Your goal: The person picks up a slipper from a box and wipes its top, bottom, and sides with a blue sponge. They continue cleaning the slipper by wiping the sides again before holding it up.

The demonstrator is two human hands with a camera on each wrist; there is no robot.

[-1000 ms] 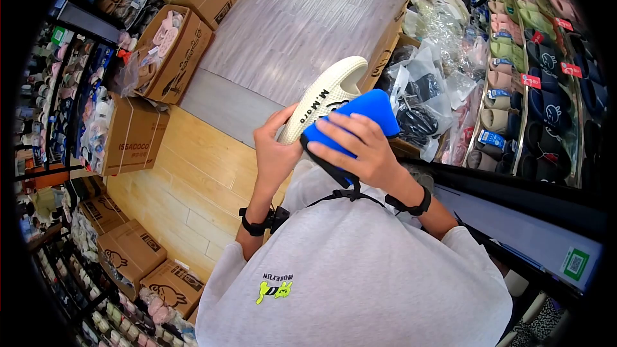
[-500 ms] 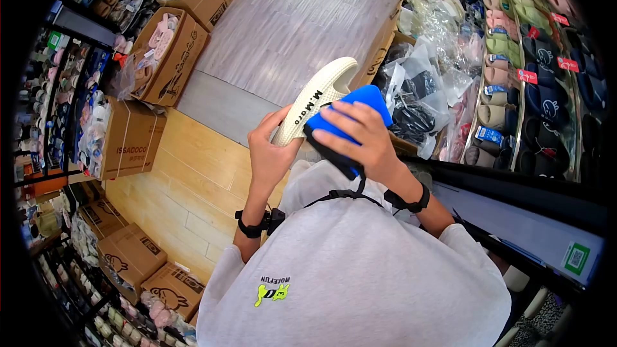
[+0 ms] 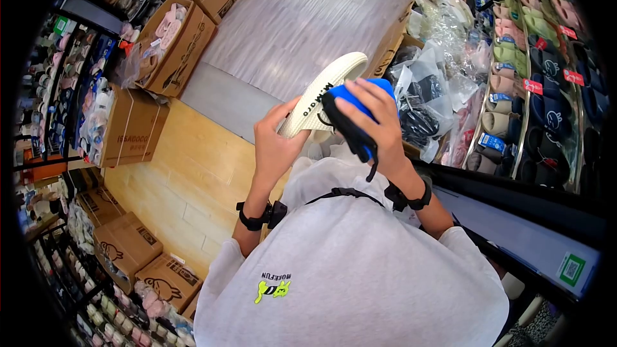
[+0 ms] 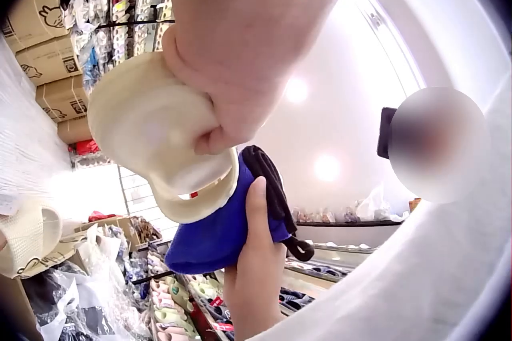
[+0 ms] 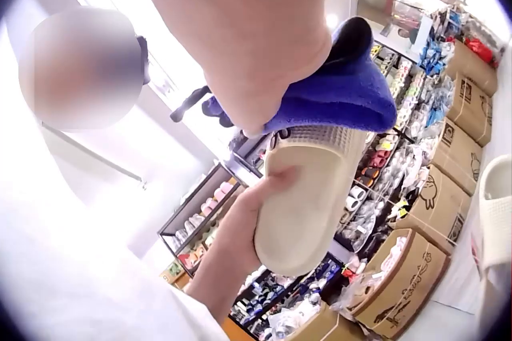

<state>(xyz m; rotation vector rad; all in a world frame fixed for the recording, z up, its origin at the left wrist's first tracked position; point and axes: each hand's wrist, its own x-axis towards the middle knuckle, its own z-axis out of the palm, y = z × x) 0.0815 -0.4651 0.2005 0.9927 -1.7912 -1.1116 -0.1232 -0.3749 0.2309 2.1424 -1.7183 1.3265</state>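
My left hand (image 3: 277, 138) grips a cream slide slipper (image 3: 315, 99) by its heel end, thumb on the footbed in the right wrist view. Black lettering runs along the slipper's side, and its toe points up and right. My right hand (image 3: 380, 125) holds a blue plush cleaning pad (image 5: 352, 105) with a black backing and a dangling cord, its fingers wrapped over it. In the head view the pad overlaps the slipper's strap; the right wrist view shows its blue edge right at the textured upper. The pad (image 4: 212, 237) also lies beside the strap opening in the left wrist view.
Cardboard boxes (image 3: 132, 132) of slippers stand along the left. On the right are plastic-wrapped goods (image 3: 424, 90) and racks of slippers (image 3: 508, 90). A light counter (image 3: 514, 238) lies near my right elbow. Another cream slipper (image 5: 498, 205) shows at the right wrist view's edge.
My right hand has turned the pad, so more of its black backing and cord now shows. The left hand keeps its grip on the slipper, which has shifted only slightly.
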